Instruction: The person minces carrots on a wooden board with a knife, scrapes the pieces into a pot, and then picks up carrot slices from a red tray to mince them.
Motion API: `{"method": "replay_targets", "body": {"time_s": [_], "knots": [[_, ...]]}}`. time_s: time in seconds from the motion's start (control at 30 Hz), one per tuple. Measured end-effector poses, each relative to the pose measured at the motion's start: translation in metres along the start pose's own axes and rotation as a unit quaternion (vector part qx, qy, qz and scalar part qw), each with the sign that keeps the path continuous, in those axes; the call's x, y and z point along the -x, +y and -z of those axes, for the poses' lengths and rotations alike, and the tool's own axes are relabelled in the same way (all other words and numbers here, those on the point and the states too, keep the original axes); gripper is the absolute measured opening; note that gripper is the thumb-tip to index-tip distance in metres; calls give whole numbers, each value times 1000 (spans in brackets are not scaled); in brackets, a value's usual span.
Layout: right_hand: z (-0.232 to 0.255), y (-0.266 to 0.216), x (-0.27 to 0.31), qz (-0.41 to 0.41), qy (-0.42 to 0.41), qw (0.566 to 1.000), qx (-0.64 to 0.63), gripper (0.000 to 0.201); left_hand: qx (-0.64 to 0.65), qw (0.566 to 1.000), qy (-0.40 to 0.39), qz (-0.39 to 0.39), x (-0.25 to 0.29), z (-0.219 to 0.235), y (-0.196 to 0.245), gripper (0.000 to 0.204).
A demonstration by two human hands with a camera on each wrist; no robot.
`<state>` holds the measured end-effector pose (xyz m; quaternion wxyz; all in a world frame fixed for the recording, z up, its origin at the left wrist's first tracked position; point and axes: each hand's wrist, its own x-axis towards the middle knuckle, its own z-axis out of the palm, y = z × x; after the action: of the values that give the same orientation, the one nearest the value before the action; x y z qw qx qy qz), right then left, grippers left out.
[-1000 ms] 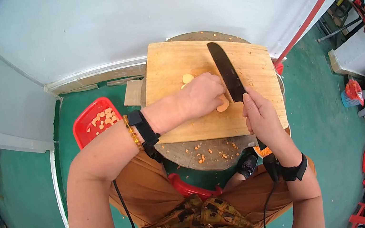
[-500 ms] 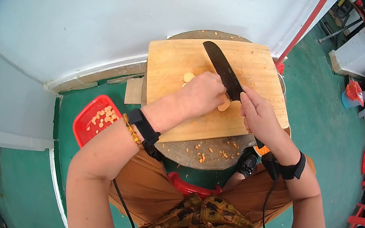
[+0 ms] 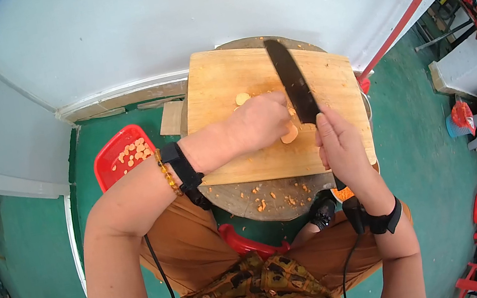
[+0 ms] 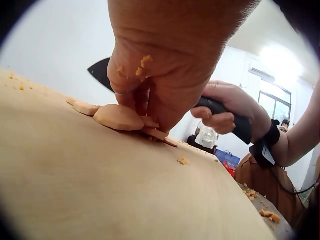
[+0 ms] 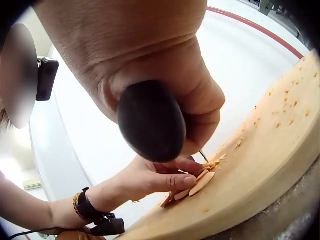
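Note:
My right hand [image 3: 340, 144] grips the black handle of a kitchen knife [image 3: 294, 83]. Its dark blade points away from me above the wooden cutting board [image 3: 219, 70], just right of my left hand [image 3: 262, 123]. With bent fingers and thumb, my left hand holds a small stack of carrot slices [image 5: 202, 183] against the board. One larger oval slice [image 4: 118, 118] lies flat beside those fingers in the left wrist view. Behind the left hand are loose round slices [image 3: 243, 98]. The fingertips are partly hidden in the head view.
The board lies on a round stump-like table [image 3: 229, 204] scattered with orange scraps. On the green floor to the left sits a red basin [image 3: 99, 166] with several slices. A bowl of orange bits [image 3: 342, 194] shows below the right wrist. A white wall [image 3: 167, 22] stands behind.
The knife has tilted and risen slightly, its tip now overlapping the board's far edge. My left hand has shifted a little to the left, still on the slices.

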<state>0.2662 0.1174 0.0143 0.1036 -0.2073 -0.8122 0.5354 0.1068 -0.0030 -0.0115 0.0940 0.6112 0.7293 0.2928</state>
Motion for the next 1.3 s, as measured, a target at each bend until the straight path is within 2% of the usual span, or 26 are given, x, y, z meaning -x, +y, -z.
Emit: {"method": "replay_targets", "body": {"time_s": [0.03, 0.13, 0.23, 0.3, 0.37, 0.43, 0.53, 0.63, 0.73, 0.83, 0.93, 1.03, 1.13, 1.27, 1.3], "knots": [[-1, 3, -1, 17, -8, 1000, 10, 34, 12, 1000, 7, -7, 0, 2, 1, 15], [4, -8, 3, -78, -12, 997, -16, 34, 18, 999, 16, -25, -2, 5, -1, 12], [5, -13, 4, -16, 10, 999, -31, 34, -22, 999, 10, -26, -3, -1, -9, 8], [-1, 4, -1, -3, 1, 1000, 27, 34, -44, 999, 6, -30, -4, -2, -13, 7], [1, 11, -1, -24, -5, 999, 22, 34, -29, 999, 5, -35, -5, -3, -14, 7], [4, -13, 3, -79, -17, 996, -43, 34, -30, 999, 8, -40, -6, -2, -14, 6], [2, -16, 4, -29, 6, 999, -46, 33, -36, 998, 22, -41, -3, -4, -14, 5], [-3, 4, -3, 8, -9, 1000, 23, 32, -26, 998, 28, -53, -5, -3, -13, 5], [3, -16, 3, -69, 5, 997, -15, 31, -39, 997, 19, -60, -4, -2, -14, 5], [1, -12, 3, 12, 16, 1000, -15, 30, -52, 997, 18, -47, -3, -5, -14, 5], [-1, -4, 0, 1, -10, 1000, 10, 30, -32, 998, 25, -49, -4, -4, -13, 6], [3, -22, 6, -66, -3, 997, -31, 29, -49, 997, 21, -53, -3, -3, -13, 6], [-2, -8, 3, 40, 24, 998, 35, 30, -69, 996, 13, -57, -3, -3, -11, 7], [3, -1, -1, -20, -7, 997, 68, 30, -58, 997, 13, -51, -5, -3, -13, 7], [6, -17, 2, -57, -9, 997, 52, 30, -62, 997, 14, -43, -4, -4, -13, 7]]}}
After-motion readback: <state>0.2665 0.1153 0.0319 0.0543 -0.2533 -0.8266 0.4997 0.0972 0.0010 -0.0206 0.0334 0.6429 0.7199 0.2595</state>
